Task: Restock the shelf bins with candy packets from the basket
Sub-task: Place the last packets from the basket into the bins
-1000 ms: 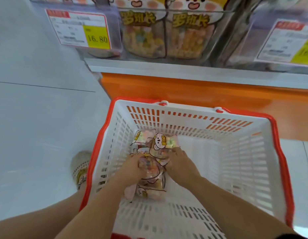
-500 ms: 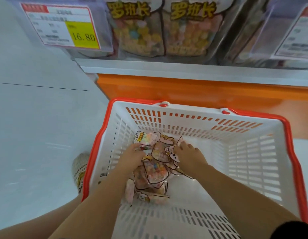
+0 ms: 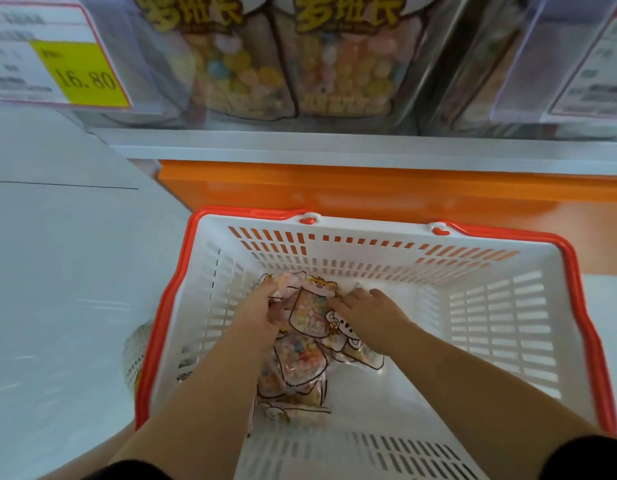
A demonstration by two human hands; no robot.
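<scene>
A white basket with a red rim (image 3: 573, 271) stands on the floor under the shelf. Several clear candy packets (image 3: 302, 362) with cartoon faces lie piled in its left half. Both my hands are down inside it. My left hand (image 3: 258, 317) curls its fingers round the left side of the top packets. My right hand (image 3: 366, 313) lies on the right side of the pile, fingers bent onto a packet (image 3: 309, 311) between the two hands. Above, a clear shelf bin (image 3: 286, 60) holds upright packets of the same candy.
A white shelf ledge (image 3: 369, 150) and an orange base panel (image 3: 369, 192) run just behind the basket. A price tag reading 16.80 (image 3: 58, 60) hangs at upper left, another tag (image 3: 591, 74) at upper right. A patterned shoe (image 3: 135, 358) shows left of the basket on the pale floor.
Both hands have slid further along the pile toward the basket's far wall, and the packets have shifted under them. The view has moved closer to the shelf bins.
</scene>
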